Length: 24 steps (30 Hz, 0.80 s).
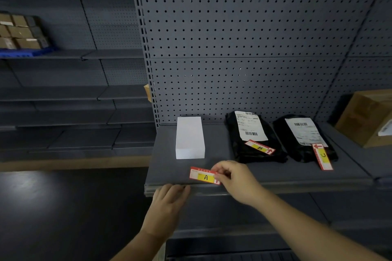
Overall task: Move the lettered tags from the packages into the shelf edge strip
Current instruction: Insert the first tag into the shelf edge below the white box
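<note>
My right hand pinches the right end of the red-and-yellow tag marked A, holding it just above the shelf's front edge strip. Below it, my left hand rests with its fingertips touching the strip. A white box stands on the shelf behind the tag, with nothing on top. The B tag lies on the middle black package. On the right black package lies the C tag, hanging over its front end.
The grey shelf backs onto a pegboard wall. A cardboard box stands at the right on the neighbouring shelf. To the left run more dark shelves, one holding stacked brown boxes on a blue tray.
</note>
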{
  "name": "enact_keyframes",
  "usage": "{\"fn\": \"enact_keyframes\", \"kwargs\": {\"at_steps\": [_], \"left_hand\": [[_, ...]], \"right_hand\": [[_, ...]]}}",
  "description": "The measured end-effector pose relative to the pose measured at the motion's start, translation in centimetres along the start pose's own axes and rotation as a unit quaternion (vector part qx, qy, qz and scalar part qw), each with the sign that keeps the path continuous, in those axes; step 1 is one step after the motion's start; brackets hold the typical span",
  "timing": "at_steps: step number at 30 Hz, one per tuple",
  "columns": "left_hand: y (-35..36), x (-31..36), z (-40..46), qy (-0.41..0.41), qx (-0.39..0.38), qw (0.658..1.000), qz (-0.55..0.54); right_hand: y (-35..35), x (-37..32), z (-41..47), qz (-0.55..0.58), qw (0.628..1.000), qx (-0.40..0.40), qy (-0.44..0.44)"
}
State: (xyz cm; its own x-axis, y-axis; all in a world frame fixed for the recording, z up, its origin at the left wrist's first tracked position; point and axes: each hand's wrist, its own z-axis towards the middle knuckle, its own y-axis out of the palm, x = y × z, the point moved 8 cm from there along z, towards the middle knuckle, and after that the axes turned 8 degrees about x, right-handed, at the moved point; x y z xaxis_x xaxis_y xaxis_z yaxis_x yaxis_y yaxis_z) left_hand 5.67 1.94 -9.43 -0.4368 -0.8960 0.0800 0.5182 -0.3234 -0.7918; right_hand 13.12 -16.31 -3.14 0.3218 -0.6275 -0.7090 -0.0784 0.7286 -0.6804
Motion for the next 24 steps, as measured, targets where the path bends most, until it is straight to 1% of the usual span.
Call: {"fn": "enact_keyframes", "kwargs": {"at_steps": [3, 6, 14, 19, 24], "left_hand": [[-0.4, 0.2, 0.2, 0.016, 0.039, 0.999, -0.002], [-0.6, 0.4, 0.2, 0.019, 0.053, 0.998, -0.012], [-0.1, -0.5, -0.6, 0.007, 0.050, 0.998, -0.033], [-0.3, -0.6, -0.1, 0.000, 0.046, 0.998, -0.048], [0.3, -1.0, -0.4, -0.006, 0.030, 0.998, -0.052]], "right_hand": [[0.1, -0.2, 0.0, 0.003, 1.000, 0.009, 0.002], [0.7, -0.7, 0.0, -0.015, 1.000, 0.003, -0.022], [3.1, -2.5, 0.3, -0.091, 0.988, -0.045, -0.117], [4.3, -3.3, -0.1, -0.133, 0.974, -0.046, -0.175], [4.7, -2.8, -1.0, -0.191, 0.955, -0.022, -0.224]]}}
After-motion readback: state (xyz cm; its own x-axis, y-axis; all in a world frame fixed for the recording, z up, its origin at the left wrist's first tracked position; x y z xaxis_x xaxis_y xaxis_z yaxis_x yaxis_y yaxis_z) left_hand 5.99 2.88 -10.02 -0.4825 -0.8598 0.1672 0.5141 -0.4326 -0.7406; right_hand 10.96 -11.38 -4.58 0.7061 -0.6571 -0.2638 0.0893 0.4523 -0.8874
